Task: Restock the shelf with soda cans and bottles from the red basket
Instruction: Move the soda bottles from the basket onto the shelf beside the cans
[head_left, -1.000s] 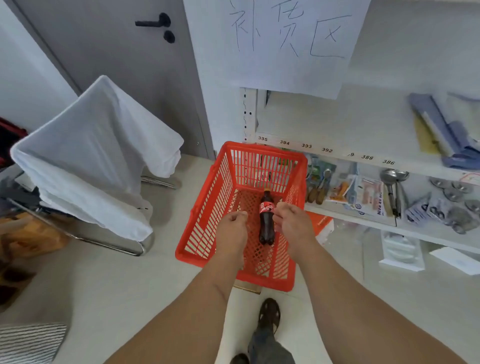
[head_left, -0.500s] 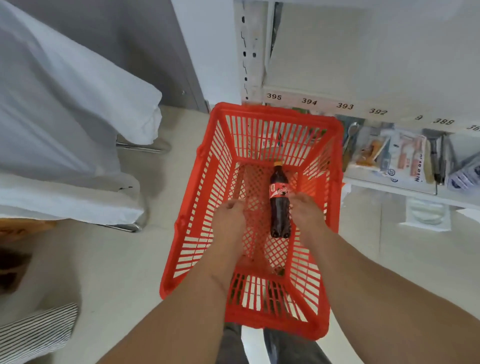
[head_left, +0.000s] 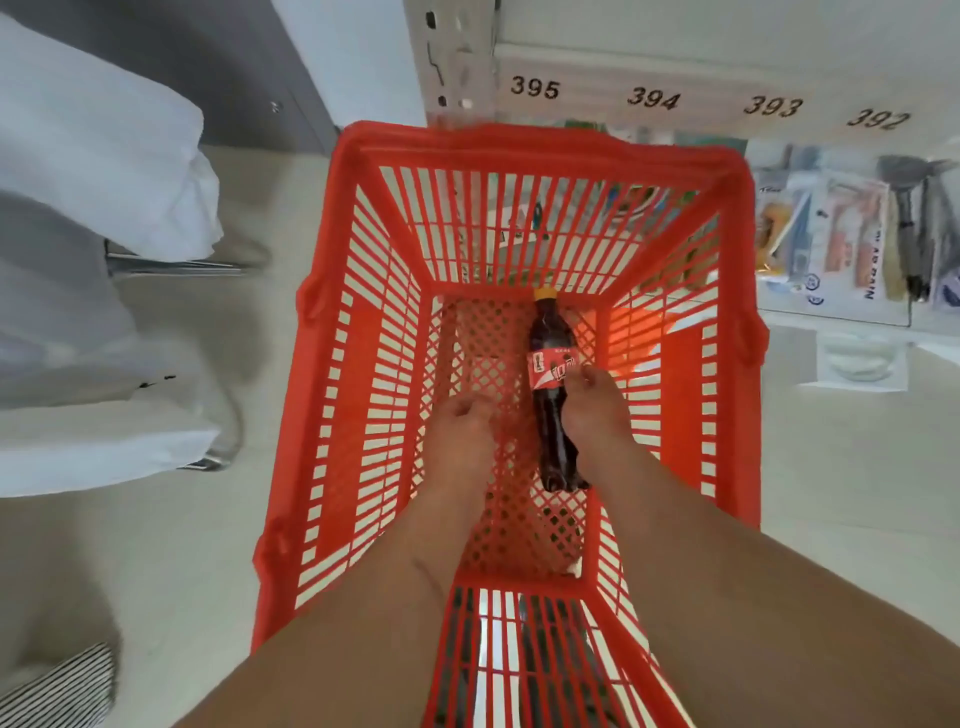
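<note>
Left of the left hand (head_left: 460, 431), the white cloth (head_left: 98, 171) and its metal frame (head_left: 182, 265) stand well apart from the work and pose no hazard. The left hand is inside the red basket (head_left: 545, 150), fingers loosely curled and holding nothing, just left of the bottle. The cola bottle (head_left: 553, 389) lies flat on the basket floor between the two hands, cap pointing away from the person.

The right hand (head_left: 592, 410) rests against the bottle's right side, fingertips on the red label; whether the fingers have closed round it cannot be told, as the bottle's underside is hidden.

Risk noted: a contact at the label alone, on a smooth round body, could let the bottle roll toward the left hand or slip on lifting. Right of and beyond the right hand, the shelf (head_left: 649, 96) edge hangs close above the basket's far rim; a hasty lift could knock the bottle against it.
</note>
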